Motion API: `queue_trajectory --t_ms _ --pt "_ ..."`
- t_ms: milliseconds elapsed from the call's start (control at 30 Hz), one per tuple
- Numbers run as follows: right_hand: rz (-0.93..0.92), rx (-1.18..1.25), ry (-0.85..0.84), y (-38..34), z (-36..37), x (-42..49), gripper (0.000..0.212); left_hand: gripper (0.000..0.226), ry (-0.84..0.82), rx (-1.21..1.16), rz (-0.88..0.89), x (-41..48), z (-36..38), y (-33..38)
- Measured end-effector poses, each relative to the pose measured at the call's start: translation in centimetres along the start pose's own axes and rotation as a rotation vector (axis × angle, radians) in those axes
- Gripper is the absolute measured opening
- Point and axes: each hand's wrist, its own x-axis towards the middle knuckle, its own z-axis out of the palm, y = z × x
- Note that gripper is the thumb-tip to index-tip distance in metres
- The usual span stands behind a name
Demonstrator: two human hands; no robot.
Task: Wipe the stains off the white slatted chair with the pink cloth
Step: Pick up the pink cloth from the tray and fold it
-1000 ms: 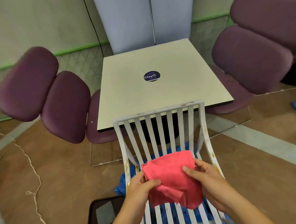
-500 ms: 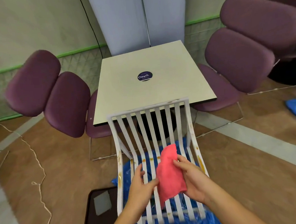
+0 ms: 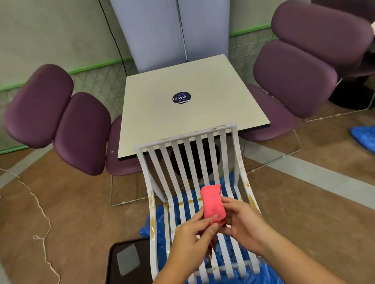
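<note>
Prep step, I'd say: pink cloth (image 3: 212, 204) is bunched into a narrow pad, held over the seat slats of the white slatted chair (image 3: 192, 155). L hand (image 3: 190, 230) grip pinches its near end w/ thumb + fingers; R hand (image 3: 242, 221) grip curls round its right side. Brown stains (image 3: 253, 200) on chair's side rails & slats. Next prob: press pad on a stain, rub along slat. Blue sheet (image 3: 159, 220) under chair, desk (image 3: 190, 109) just behind chair. Nothing blocks seat; slat gaps may snag cloth
</note>
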Motion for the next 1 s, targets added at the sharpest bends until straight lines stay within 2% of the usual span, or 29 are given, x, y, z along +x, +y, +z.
queue_trajectory --t_ms 167,300,400,467,533,600,633,700,733,800,833,900,1000 --pt "-0.060 -0.187 -0.034 -0.7 2.5 -0.2 0.025 0.026 0.043 -0.158 0.036 -0.4 -3.1 1.3" --pt "-0.076 -0.321 0.039 -0.9 4.0 0.4 0.029 0.019 0.205 -0.172 0.051 -0.5 -6.5 2.8" --pt "-0.115 -0.451 0.018 -1.4 4.6 0.7 0.031 0.020 0.304 -0.166 0.072 0.3 -10.1 2.2" --pt "-0.154 -0.636 -0.033 -2.3 5.1 0.1 0.036 0.021 0.360 -0.157 0.099 0.7 -12.9 2.1" --pt "-0.175 -0.953 -0.097 -3.2 5.7 -0.7 0.047 0.021 0.406 -0.115 0.151 0.9 -15.9 2.4" --pt "-0.143 -1.227 -0.201 -3.7 6.6 -1.5 0.061 0.020 0.405 -0.046 0.231 0.8 -18.5 3.6" --pt "-0.116 -1.272 -0.260 -3.7 7.5 -2.1 0.070 0.019 0.371 -0.021 0.274 0.6 -19.6 4.5" --pt "-0.109 -1.234 -0.366 -3.2 10.1 -2.8 0.079 0.017 0.256 0.034 0.363 0.2 -21.4 6.8" --pt "-0.191 -1.204 -0.398 -2.7 11.4 -3.0 0.072 0.016 0.188 0.067 0.402 -0.1 -21.9 8.1" --pt "-0.375 -1.134 -0.388 -1.6 14.1 -2.9 0.045 0.013 0.056 0.128 0.453 -0.4 -23.0 10.2" --pt "-0.413 -1.056 -0.382 -1.2 15.4 -2.9 0.034 0.012 0.013 0.153 0.465 -0.3 -23.7 10.8" --pt "-0.366 -0.879 -0.422 -0.8 17.2 -2.8 0.025 0.014 -0.007 0.171 0.465 0.5 -24.9 11.3" --pt "-0.252 -0.705 -0.454 -0.1 19.0 -2.4 0.029 0.015 0.096 0.185 0.377 3.2 -27.1 7.9"
